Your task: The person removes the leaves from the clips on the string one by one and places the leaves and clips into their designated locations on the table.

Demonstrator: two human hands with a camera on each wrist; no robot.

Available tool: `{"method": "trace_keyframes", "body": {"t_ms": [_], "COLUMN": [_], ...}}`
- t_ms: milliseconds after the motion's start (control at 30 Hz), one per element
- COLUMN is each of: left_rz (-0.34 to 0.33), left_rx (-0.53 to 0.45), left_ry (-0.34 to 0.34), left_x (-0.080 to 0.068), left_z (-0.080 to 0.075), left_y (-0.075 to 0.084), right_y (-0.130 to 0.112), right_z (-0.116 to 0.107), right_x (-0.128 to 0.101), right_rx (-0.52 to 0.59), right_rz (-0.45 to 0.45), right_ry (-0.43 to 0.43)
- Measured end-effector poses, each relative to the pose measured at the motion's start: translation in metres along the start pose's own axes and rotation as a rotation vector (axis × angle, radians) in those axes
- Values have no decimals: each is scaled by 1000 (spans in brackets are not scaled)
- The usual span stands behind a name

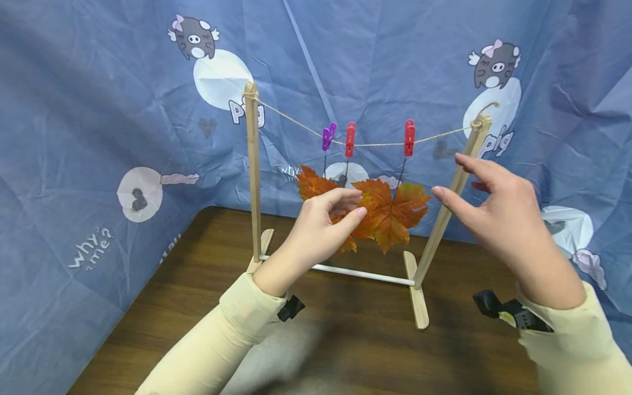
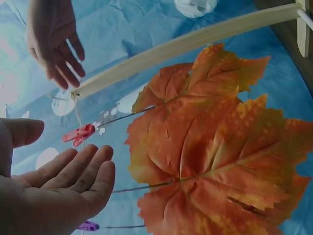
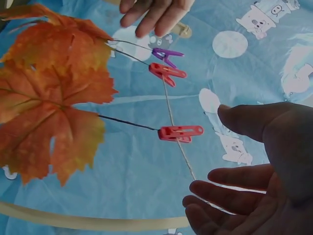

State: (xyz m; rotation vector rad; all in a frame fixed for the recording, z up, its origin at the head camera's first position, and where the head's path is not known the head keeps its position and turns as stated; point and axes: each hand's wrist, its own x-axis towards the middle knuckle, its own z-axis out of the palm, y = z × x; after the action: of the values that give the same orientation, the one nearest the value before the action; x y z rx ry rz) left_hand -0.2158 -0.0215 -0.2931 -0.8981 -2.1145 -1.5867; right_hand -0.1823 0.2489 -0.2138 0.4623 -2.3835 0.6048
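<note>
Leaves of orange and red, three maple-shaped fabric ones (image 1: 380, 211), hang by thin dark stems from small plastic clothespins — a purple one (image 1: 328, 135) and two red ones (image 1: 350, 139) (image 1: 409, 137) — clipped to a sagging twine line (image 1: 291, 118). The line runs between the two pale posts of a little wooden drying rack (image 1: 253, 175) standing on a dark brown wooden table (image 1: 163, 307), with a blue cartoon-pig cloth (image 1: 99, 109) draped behind.

The left hand (image 1: 323, 219) sits just in front of the leaves, fingers loosely curved, fingertips at the face of the middle leaf; its wrist view shows the palm bare and the fingers relaxed, gripping nothing. The right hand (image 1: 494, 203) hovers near the leaning right post, fingers spread wide and straight, thumb apart — it holds nothing and touches nothing.

My reading: the hanging looks done or paused, both hands free around the clipped leaves. Any next handling would call for a light pinch on a pin or stem, since the leaves overlap and the line sways easily.
</note>
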Motion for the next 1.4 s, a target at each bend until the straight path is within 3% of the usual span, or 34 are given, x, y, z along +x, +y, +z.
{"method": "trace_keyframes", "body": {"t_ms": [433,700,900,1167,1400], "left_rz": [-34,-33,-99,-64,-87], "left_rx": [37,141,191,267,316], "left_ry": [31,56,31,33,5], "left_x": [38,63,74,86,93], "left_z": [21,36,42,55,61], "left_y": [2,7,8,6,2], "right_y": [-13,-23,-22,-19,-25], "right_z": [-9,-10,-10,-9,-5], "right_x": [38,62,80,101,114], "right_rx": [87,71,74,82,73], "right_rz": [69,66,70,64,40], "right_ry": [-20,-66,-127,-235,-345]}}
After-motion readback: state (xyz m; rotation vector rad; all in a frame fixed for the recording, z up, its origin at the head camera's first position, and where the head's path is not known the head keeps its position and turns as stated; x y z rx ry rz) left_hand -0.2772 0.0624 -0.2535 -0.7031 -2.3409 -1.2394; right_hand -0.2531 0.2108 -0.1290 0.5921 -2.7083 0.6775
